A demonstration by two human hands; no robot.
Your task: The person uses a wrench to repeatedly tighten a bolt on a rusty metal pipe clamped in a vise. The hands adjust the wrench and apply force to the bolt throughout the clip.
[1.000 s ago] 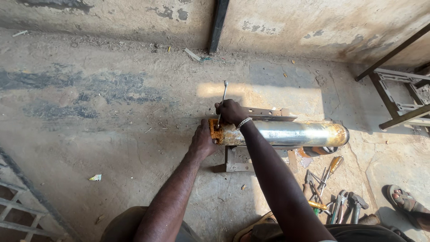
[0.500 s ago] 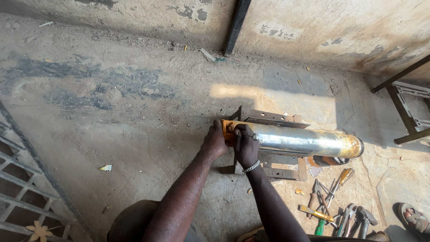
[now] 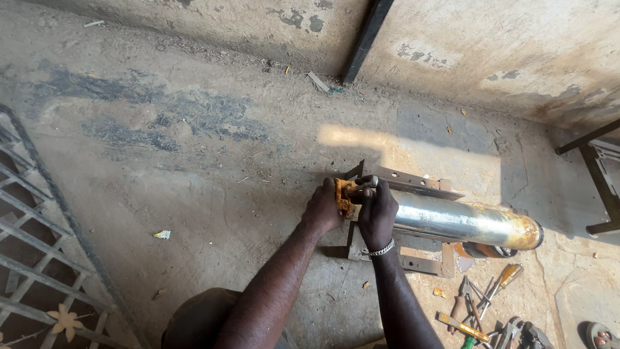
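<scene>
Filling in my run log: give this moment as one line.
left hand: on orange end piece | right hand: gripping metal cylinder end | cylinder: lying on angle-iron frame | tools: on floor

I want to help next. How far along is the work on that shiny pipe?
The silver pipe already lies on its metal frame. Both the left hand and right hand work at its orange, rusty end. The floor tools lie unused.

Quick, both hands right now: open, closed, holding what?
Left hand: closed on the rusty orange end piece of the metal cylinder.
Right hand: closed around that same end; contents hidden.
</scene>
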